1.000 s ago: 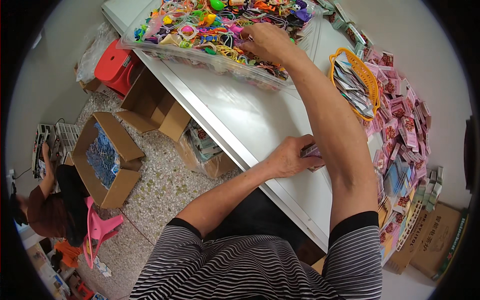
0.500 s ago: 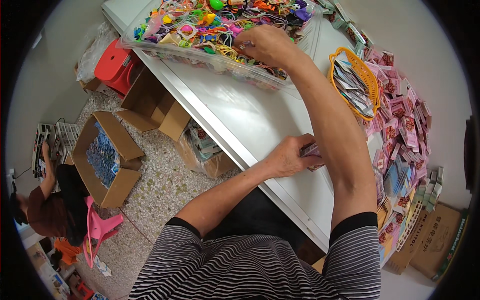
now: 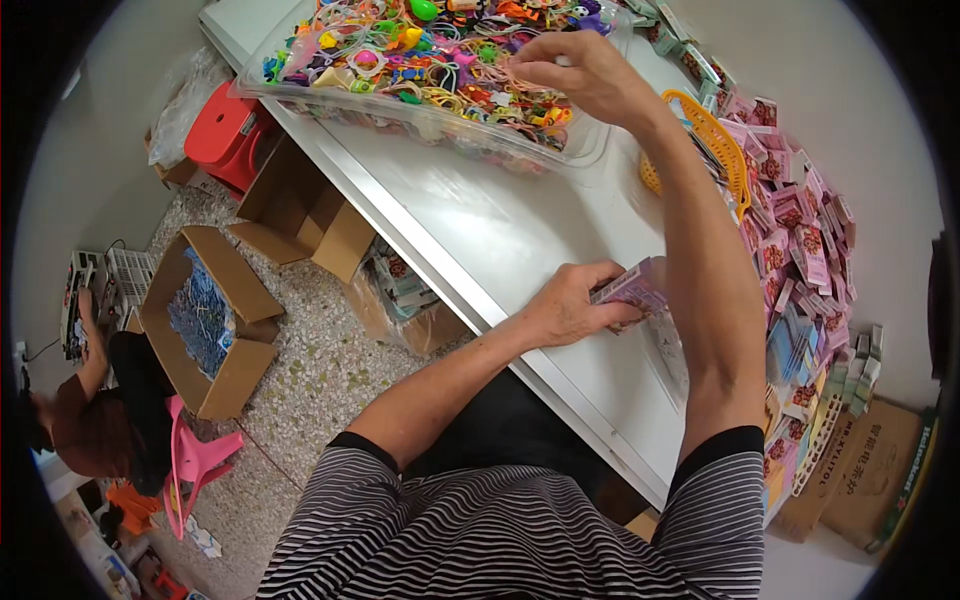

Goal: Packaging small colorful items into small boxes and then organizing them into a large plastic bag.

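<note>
My left hand grips a small pink-purple carton above the white table. Its fingers lie on one side of the carton and the thumb on the other; part of the carton's far end is near my right forearm. Over the right part of a clear plastic bin, my right hand has its thumb and fingertips drawn together. Whatever they pinch is too small to make out. Colourful elastic bands and little plastic trinkets fill the bin in a tangle.
Right of my forearm stands a yellow basket of flat packets, partly hidden, beside a heap of pink cartons. On the floor to the left are a box of blue items, a red stool and a seated person.
My right hand has lifted slightly and shifted right over the bin, fingertips now showing. The carton in my left hand is tipped up and more visible.
</note>
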Available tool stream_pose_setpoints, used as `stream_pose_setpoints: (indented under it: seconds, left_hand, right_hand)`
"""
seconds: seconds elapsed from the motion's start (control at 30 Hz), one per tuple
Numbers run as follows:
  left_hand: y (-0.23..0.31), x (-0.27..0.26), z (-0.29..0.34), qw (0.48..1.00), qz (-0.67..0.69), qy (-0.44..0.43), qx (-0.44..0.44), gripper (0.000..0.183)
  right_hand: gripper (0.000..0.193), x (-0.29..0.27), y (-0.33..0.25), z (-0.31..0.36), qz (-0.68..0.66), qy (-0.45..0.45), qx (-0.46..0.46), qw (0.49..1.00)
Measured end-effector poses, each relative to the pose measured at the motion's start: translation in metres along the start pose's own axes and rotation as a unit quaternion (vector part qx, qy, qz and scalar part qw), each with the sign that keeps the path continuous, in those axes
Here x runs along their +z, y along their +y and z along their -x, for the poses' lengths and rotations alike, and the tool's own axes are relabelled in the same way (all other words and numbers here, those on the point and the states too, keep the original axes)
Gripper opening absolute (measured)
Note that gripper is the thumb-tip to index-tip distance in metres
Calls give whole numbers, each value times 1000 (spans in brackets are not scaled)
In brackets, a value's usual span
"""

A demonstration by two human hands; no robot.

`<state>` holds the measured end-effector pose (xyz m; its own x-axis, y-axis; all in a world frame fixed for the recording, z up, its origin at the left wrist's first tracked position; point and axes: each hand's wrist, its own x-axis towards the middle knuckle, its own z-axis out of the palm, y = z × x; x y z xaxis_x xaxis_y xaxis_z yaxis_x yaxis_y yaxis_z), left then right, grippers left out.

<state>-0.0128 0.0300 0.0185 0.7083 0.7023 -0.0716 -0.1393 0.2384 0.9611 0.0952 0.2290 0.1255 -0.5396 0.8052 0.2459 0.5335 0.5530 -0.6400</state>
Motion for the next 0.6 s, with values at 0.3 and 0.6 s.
stream_pose_setpoints:
  seconds: [0.3, 0.6]
  left_hand:
    - [-21, 4, -9, 993, 112, 4, 28, 26]
    - [-24, 4, -9, 994, 77, 8, 80, 33]
  right_hand:
    - [33, -73, -63, 135, 51, -33, 171, 983]
    - [19, -47, -102, 221, 196, -56, 247, 947]
